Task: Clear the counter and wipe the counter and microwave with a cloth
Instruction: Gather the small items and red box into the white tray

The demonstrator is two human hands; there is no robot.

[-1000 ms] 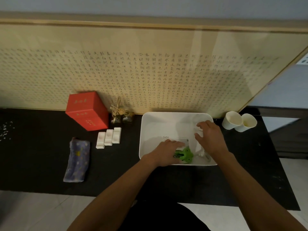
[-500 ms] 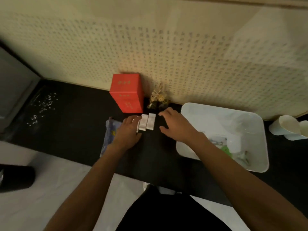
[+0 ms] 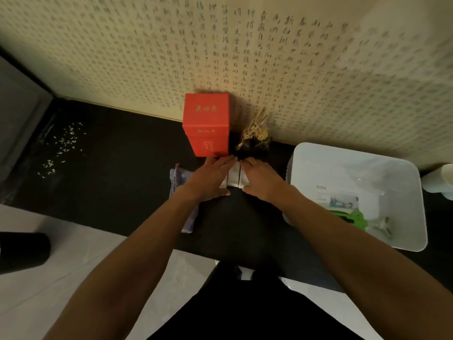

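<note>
Three small white boxes [image 3: 233, 176] lie side by side on the black counter [image 3: 117, 173], in front of a red box [image 3: 206, 123]. My left hand [image 3: 208, 179] lies over the left white box with fingers stretched out. My right hand [image 3: 261, 180] rests on the right white box, fingers also fairly straight. The two hands flank the row from both sides. A folded purple patterned cloth [image 3: 180, 179] lies just left of my left hand, partly under my wrist.
Dark wrapped bundles tied with straw string [image 3: 255, 141] stand next to the red box by the wall. A white tray [image 3: 407, 173] at the right holds a green item, a leaflet and clear plastic. White crumbs [image 3: 61, 143] lie scattered far left. White cups [image 3: 441, 179] sit at the right edge.
Both hands left the white tray and moved left to the white boxes. They now press on the row from both sides. The camera has come closer.
</note>
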